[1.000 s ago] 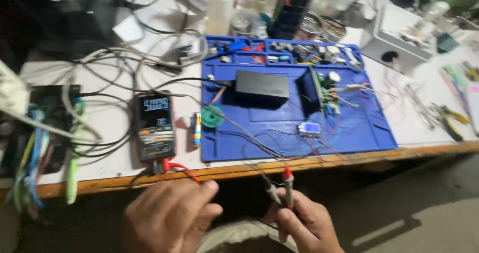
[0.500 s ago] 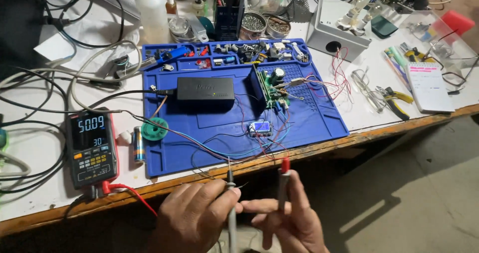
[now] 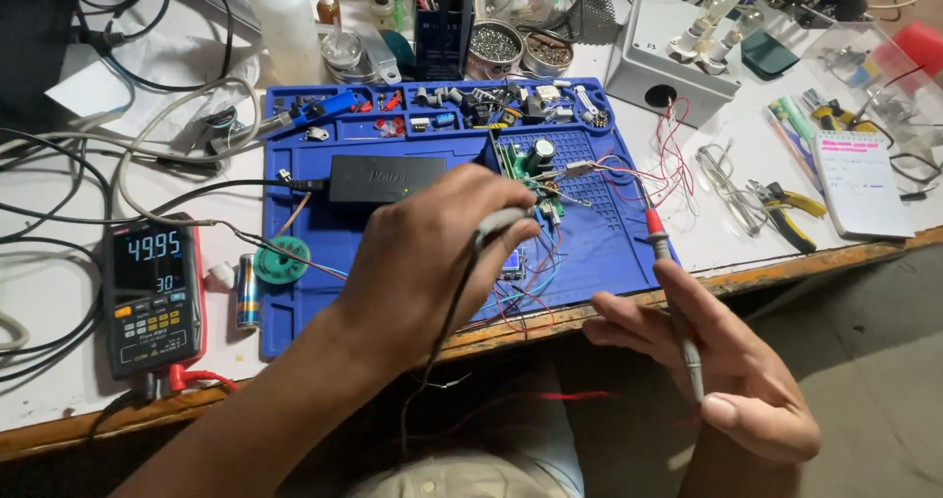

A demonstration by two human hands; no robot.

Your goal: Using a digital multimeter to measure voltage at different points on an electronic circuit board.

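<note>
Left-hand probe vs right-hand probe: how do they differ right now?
The left hand grips the grey probe overhand, reaching over the blue mat toward the green circuit board. The right hand holds the red-tipped probe pencil-style, off the bench edge, tip above the mat's corner and apart from the board. The grey probe is mostly hidden by fingers; the red-tipped one shows nearly full length. Both are slim probes.

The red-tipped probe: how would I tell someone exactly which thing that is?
Start at the blue work mat in the middle of the bench and go to its lower right corner. There the right hand holds a slim grey stick, the red-tipped probe; the left hand's probe lacks a visible red tip.
</note>
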